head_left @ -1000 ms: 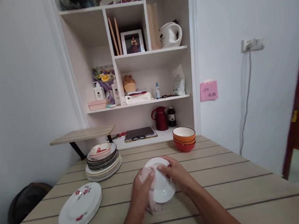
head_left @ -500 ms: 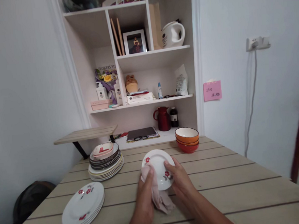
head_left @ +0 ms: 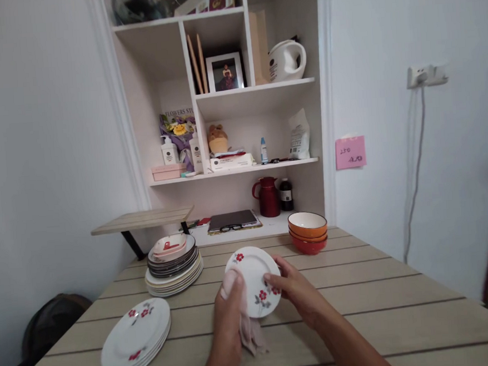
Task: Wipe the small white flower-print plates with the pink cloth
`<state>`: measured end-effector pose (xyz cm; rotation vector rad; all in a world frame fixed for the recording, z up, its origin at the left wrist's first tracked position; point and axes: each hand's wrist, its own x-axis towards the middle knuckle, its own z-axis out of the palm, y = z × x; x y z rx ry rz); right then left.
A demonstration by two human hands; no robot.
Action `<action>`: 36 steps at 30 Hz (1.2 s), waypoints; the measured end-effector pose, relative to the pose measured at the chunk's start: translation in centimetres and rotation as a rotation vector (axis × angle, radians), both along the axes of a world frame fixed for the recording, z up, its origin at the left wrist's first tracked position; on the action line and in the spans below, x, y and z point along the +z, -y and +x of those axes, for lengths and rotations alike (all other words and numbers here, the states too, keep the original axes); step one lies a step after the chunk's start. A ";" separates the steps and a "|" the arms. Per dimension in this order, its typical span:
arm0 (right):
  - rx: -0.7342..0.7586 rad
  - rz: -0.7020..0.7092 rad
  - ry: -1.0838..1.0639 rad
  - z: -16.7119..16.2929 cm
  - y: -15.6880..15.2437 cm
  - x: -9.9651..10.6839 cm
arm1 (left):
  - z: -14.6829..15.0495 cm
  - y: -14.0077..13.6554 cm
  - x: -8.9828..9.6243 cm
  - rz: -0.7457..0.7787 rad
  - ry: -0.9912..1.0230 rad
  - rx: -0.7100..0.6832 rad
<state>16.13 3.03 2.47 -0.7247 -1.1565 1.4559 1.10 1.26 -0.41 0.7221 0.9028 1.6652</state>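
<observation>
A white plate (head_left: pixel 250 272) with red flowers and grey leaves is held tilted above the table, between my two hands. My left hand (head_left: pixel 228 312) grips its left edge through a pale pink cloth (head_left: pixel 250 333), whose loose end hangs below the plate. On the plate's right edge, my right hand (head_left: pixel 295 288) is closed with the thumb on the face and the fingers behind. A stack of matching flowered plates (head_left: pixel 133 335) lies to the left of my left hand.
Behind that stack stands a taller pile of plates (head_left: pixel 175 268) topped with small dishes. Nested orange and red bowls (head_left: pixel 308 233) sit at the back right. A low wooden riser (head_left: pixel 144 219), a red jug (head_left: pixel 269 197) and a dark laptop (head_left: pixel 235 220) are along the back.
The plate, cloth and both hands have shifted slightly left. The plate has turned a little, bringing its lower flowers round. The view has tipped slightly.
</observation>
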 end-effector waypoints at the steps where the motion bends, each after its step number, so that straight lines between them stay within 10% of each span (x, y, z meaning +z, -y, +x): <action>1: 0.009 0.007 0.020 0.1 0.2 0.2 | 0.0 0.2 0.2 -0.007 -0.011 0.009; 18: 0.023 -0.072 0.094 1.3 0.3 0.5 | -0.4 0.8 0.4 0.085 -0.369 -0.171; 36: -0.282 -0.128 -0.342 -2.9 -0.1 -2.2 | 1.6 0.8 -0.5 -0.042 0.103 -0.172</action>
